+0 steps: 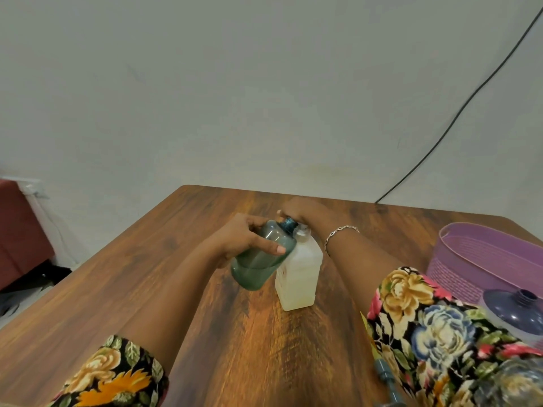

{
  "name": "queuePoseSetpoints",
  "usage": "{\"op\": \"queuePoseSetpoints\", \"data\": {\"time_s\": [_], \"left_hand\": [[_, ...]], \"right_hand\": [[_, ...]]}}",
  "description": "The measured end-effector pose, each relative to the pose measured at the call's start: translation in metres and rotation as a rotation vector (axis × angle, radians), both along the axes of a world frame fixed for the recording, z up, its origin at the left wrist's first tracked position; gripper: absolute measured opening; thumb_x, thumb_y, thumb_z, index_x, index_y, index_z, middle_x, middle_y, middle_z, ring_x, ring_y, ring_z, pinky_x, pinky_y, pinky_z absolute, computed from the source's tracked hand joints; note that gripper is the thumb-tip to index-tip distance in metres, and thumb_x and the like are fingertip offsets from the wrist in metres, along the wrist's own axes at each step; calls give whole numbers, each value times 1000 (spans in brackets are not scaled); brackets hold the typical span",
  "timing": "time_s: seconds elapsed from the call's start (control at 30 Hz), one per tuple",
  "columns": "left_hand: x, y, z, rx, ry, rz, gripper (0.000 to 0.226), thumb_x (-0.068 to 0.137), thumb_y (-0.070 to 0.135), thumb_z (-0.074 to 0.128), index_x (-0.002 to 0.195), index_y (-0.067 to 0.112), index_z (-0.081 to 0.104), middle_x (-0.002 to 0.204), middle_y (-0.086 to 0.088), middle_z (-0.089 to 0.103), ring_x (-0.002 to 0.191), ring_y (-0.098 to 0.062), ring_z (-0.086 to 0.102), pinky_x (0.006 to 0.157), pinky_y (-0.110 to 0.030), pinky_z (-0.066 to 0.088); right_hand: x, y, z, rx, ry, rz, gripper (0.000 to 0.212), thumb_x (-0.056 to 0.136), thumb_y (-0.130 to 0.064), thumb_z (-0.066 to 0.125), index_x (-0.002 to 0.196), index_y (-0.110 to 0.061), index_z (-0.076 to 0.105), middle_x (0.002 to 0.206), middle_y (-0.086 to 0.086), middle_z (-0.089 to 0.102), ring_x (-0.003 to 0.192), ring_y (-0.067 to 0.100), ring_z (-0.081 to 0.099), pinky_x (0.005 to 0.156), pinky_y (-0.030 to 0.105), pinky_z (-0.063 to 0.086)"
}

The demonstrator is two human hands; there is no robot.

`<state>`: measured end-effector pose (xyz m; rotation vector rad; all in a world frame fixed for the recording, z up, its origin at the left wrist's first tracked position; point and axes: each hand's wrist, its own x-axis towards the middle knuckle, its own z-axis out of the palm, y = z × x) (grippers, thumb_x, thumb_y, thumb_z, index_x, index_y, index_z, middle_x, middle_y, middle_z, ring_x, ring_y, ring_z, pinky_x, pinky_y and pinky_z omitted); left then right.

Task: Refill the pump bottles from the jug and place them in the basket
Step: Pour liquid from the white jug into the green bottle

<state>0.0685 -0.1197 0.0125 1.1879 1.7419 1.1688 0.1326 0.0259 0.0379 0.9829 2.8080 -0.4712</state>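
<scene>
My left hand [244, 239] grips a translucent green bottle [261, 259] with no pump on it, lifted and tilted so its open neck points right toward the jug. A white, square-sided jug [298, 277] stands upright mid-table, touching the green bottle. My right hand [296, 211] reaches over behind the jug's neck, its fingers hidden by the bottle's neck and the jug top. A purple bottle [517, 315] with an open neck stands at the right in front of the lilac basket [482, 259]. A grey-blue pump part [385, 377] lies near the front edge.
The wooden table [205, 333] runs to a grey wall. Its left edge drops off near a dark red piece of furniture [17, 230]. A black cable [458, 113] hangs down the wall at the right. A blurred translucent object [514, 383] sits at the bottom right corner.
</scene>
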Motion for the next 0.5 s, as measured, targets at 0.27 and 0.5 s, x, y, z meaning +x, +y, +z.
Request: {"op": "queuePoseSetpoints", "data": {"time_s": [0.27, 0.5], "left_hand": [[1, 2, 4, 33, -2, 15, 35, 66, 11, 76, 96, 24, 63, 100, -3, 65, 93, -21, 61, 68, -25, 51], [0, 3, 2, 22, 23, 20, 38, 65, 13, 77, 98, 23, 63, 99, -1, 65, 91, -19, 61, 68, -25, 51]], "right_hand": [[5, -2, 8, -195, 165, -33, 25, 97, -20, 43, 87, -5, 60, 92, 12, 51, 74, 19, 49, 60, 25, 39], [1, 3, 0, -164, 142, -52, 36, 99, -24, 38, 65, -15, 43, 72, 4, 45, 60, 13, 43, 61, 26, 37]]}}
